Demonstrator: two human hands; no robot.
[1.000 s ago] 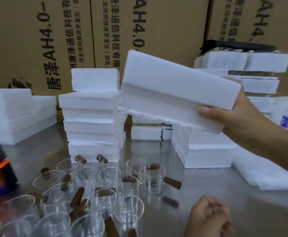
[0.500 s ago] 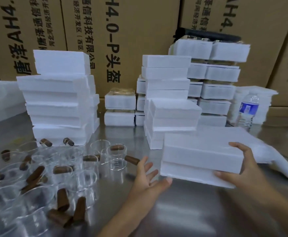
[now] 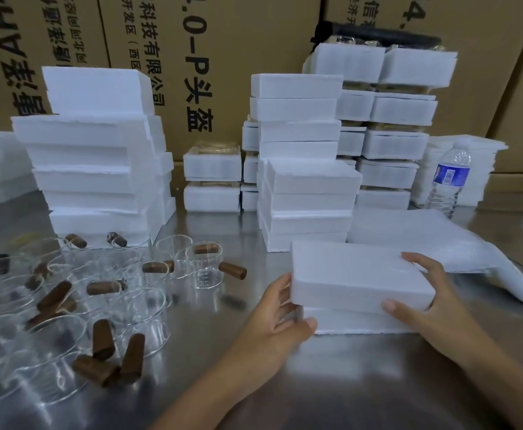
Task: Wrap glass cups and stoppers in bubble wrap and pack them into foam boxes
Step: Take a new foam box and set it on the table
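From the head view, a closed white foam box [image 3: 359, 274] lies flat on the steel desk [image 3: 347, 383], right of centre, its upper half sitting slightly off-line over the lower half. The left hand [image 3: 272, 330] grasps the box's left end, fingers [image 3: 280, 290] against the end face and thumb on the front of the lower half. The right hand [image 3: 421, 302] grasps the right end, fingers [image 3: 421, 262] spread over the top and thumb pressed to the front edge.

To the left stand clear glass cups [image 3: 205, 268], some upright, with brown stoppers [image 3: 232, 270] lying among and inside them. A sheet of bubble wrap [image 3: 424, 240] lies just behind the box. Further back are stacked foam boxes [image 3: 98, 169], a water bottle [image 3: 449, 181] and printed cardboard cartons [image 3: 223, 57].
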